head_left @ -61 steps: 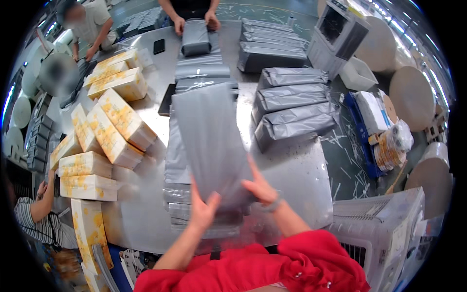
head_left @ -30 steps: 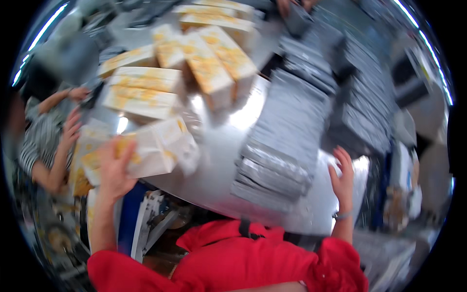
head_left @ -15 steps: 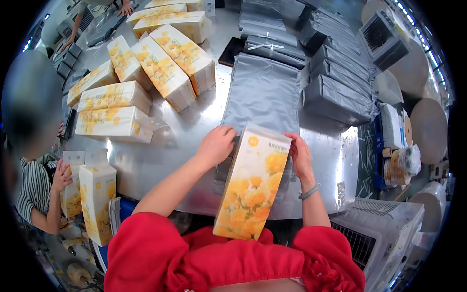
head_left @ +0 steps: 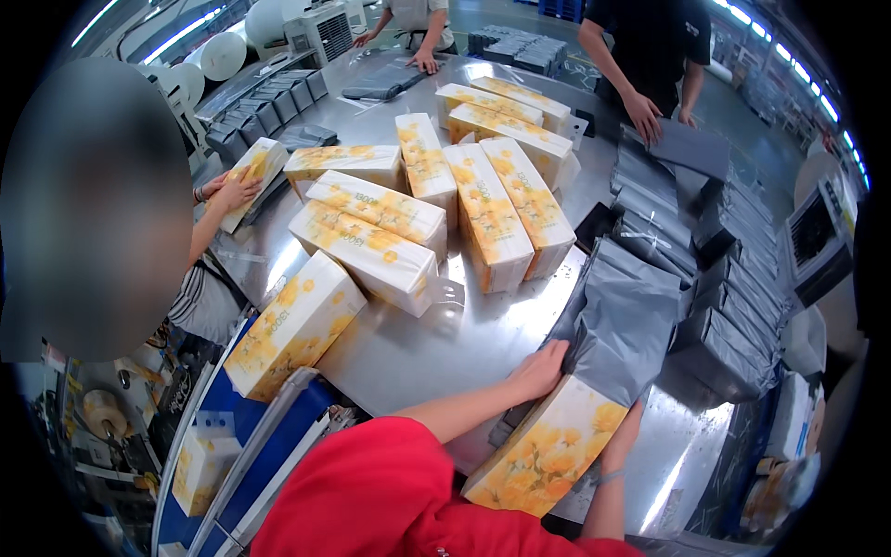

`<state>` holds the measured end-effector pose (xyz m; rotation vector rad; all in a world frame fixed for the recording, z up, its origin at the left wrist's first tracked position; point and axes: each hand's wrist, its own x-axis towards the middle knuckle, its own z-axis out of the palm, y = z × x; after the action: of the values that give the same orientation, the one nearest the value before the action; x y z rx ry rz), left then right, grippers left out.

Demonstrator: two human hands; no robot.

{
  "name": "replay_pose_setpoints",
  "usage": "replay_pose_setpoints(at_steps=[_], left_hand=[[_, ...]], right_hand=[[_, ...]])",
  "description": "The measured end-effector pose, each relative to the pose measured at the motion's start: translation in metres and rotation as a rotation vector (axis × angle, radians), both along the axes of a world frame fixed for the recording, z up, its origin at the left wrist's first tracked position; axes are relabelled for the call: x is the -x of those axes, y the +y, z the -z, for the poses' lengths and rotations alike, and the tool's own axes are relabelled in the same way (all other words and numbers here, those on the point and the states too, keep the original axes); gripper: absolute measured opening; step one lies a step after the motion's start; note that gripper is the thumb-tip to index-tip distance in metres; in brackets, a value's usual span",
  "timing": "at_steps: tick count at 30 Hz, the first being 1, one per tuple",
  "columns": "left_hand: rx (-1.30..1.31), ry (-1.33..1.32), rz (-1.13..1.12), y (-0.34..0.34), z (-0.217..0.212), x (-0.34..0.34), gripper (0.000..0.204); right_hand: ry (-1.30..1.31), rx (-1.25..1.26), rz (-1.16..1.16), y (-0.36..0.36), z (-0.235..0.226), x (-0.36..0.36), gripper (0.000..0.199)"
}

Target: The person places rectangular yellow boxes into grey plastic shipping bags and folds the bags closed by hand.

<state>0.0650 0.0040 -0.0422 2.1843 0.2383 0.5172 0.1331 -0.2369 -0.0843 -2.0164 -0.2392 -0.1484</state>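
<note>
Flowered package [head_left: 549, 453], one: slanting at table's [head_left: 385, 353] near edge, far end inside grey bag [head_left: 624, 320]. Left hand [head_left: 538, 371]: fingers curled, gripping bag's left edge. Right hand [head_left: 625, 436]: along package's right side, fingers mostly hidden; closure cannot be told.
</note>
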Motion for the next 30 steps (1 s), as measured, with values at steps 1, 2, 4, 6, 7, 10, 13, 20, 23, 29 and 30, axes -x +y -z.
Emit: replay_pose_setpoints(at_steps=[1,2,4,6,7,10,13,20,23,29,30], left_hand=[[-0.095,0.106,0.074,0.002,0.001,0.0,0.017],[-0.199,0.228,0.131,0.007,0.002,0.006,0.017],[-0.351,0.294,0.236,0.008,-0.002,0.036,0.016],[-0.404,0.535,0.473,0.005,-0.014,0.109,0.016],[-0.494,0.589,0.68,0.005,-0.029,0.148,0.018],[-0.439,0.77,0.768,-0.007,-0.026,0.157,0.022],[-0.156,0.478,0.256,-0.008,-0.005,0.141,0.032],[-0.074,0.51,0.063,-0.019,-0.02,0.214,0.038],[0.052,0.565,0.173,-0.043,0.0,0.238,0.027],[-0.036,0.472,0.151,-0.06,0.013,0.251,0.022],[-0.037,0.488,0.153,-0.06,0.013,0.25,0.022]], right_hand=[[0.255,-0.089,-0.02,-0.006,0.008,-0.014,0.014],[0.063,0.39,-0.09,0.002,-0.017,-0.008,0.017],[-0.002,0.53,-0.35,-0.01,-0.045,0.024,0.013],[0.001,0.862,-0.599,-0.049,-0.049,0.081,0.015],[-0.052,0.976,-0.718,-0.073,-0.031,0.115,0.02],[0.094,0.859,-0.884,-0.077,-0.032,0.13,0.017],[0.128,0.516,-0.391,-0.046,-0.072,0.099,0.013],[0.487,0.093,-0.439,-0.07,-0.011,0.084,0.04],[0.47,0.351,-0.482,-0.055,-0.078,0.102,0.038],[0.511,0.296,-0.584,-0.052,-0.09,0.109,0.027],[0.506,0.298,-0.6,-0.051,-0.095,0.111,0.027]])
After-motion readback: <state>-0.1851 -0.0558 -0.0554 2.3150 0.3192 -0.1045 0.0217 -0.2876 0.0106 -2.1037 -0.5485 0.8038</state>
